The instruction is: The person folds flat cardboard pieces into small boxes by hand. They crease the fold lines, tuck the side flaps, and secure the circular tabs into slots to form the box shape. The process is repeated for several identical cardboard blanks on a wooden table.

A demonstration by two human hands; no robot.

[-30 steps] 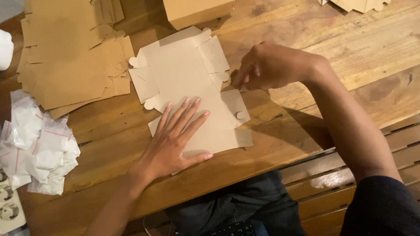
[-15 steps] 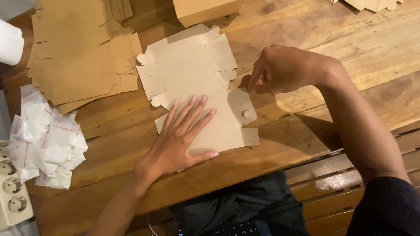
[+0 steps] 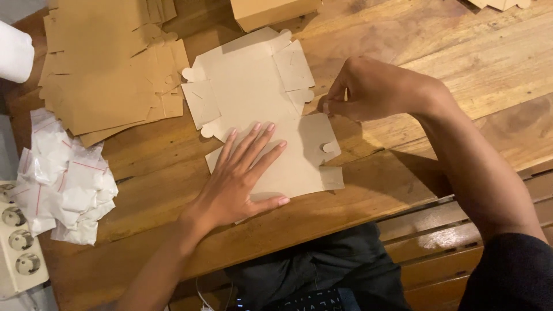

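Observation:
A flat, unfolded brown cardboard box blank [image 3: 253, 98] with tabs and rounded flaps lies on the wooden table [image 3: 449, 52]. My left hand [image 3: 239, 178] presses flat on its near half, fingers spread. My right hand [image 3: 374, 89] is at the blank's right edge, its fingertips pinched on a side flap there.
A stack of more brown blanks [image 3: 103, 75] lies at the back left. A folded brown box [image 3: 271, 11] stands at the back. A heap of small white plastic packets [image 3: 57, 178] sits at the left, beside a white power strip [image 3: 17, 247]. A white roll [image 3: 14, 55] is far left.
The view has shifted slightly. My right hand has stayed at the blank's right edge, closing its fingers on the flap. My left hand stays pressed flat.

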